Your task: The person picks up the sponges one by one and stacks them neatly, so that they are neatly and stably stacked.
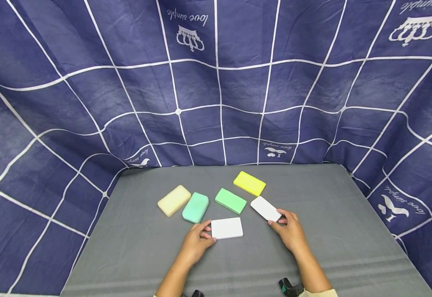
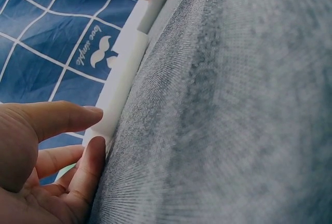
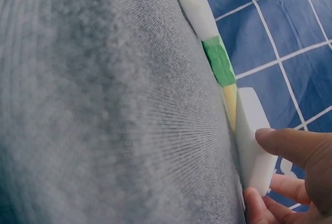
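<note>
Gripping flat white rectangular blocks (image 1: 227, 228), both hands (image 1: 197, 243).

Two bare forearms enter from the lower edge of the head view, ending in the left hand (image 1: 195, 243) and right hand (image 1: 291, 231). No rings or bracelets visible. Pale yellow cuff edge (image 1: 317, 293) behind the right hand. Dark device with green detail (image 1: 289, 286) strapped beside that cuff; another dark device (image 1: 197, 293) behind the left hand.

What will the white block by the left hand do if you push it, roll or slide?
The white block looks flat and rectangular, so it would probably slide on the grey cloth, not roll. It lies low, so tipping seems unlikely. The left hand pinches its edge without visibly bending it; probably stiff.
</note>
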`<action>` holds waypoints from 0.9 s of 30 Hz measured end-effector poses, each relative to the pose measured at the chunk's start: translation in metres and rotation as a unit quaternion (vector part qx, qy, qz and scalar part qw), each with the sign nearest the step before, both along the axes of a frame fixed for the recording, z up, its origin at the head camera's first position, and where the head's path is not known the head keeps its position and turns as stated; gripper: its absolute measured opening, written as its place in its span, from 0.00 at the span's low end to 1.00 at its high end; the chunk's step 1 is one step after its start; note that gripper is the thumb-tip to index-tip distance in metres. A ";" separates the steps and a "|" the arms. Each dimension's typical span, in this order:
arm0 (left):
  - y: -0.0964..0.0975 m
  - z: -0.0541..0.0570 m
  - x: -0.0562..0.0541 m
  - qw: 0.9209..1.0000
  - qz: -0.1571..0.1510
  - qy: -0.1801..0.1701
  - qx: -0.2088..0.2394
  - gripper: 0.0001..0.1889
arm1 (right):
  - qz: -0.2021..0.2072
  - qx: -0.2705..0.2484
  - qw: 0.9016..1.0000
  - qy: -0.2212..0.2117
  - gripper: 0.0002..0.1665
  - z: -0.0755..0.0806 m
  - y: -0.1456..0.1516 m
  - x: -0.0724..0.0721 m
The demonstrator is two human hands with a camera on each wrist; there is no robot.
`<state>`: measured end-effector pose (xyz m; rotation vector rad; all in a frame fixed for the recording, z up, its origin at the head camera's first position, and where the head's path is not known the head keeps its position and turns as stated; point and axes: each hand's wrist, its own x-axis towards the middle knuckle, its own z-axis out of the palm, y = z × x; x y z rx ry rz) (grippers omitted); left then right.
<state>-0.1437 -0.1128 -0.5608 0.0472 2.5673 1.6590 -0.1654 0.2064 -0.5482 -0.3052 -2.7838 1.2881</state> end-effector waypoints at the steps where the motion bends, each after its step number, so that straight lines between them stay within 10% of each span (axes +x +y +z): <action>1: 0.000 0.000 0.000 1.000 0.000 0.000 0.000 0.33 | 0.001 0.000 1.000 0.000 0.35 0.000 0.000 0.000; 27: -0.001 -0.001 0.000 1.000 -0.004 0.001 0.001 0.33 | 0.050 -0.074 0.996 0.018 0.41 0.014 -0.008 -0.001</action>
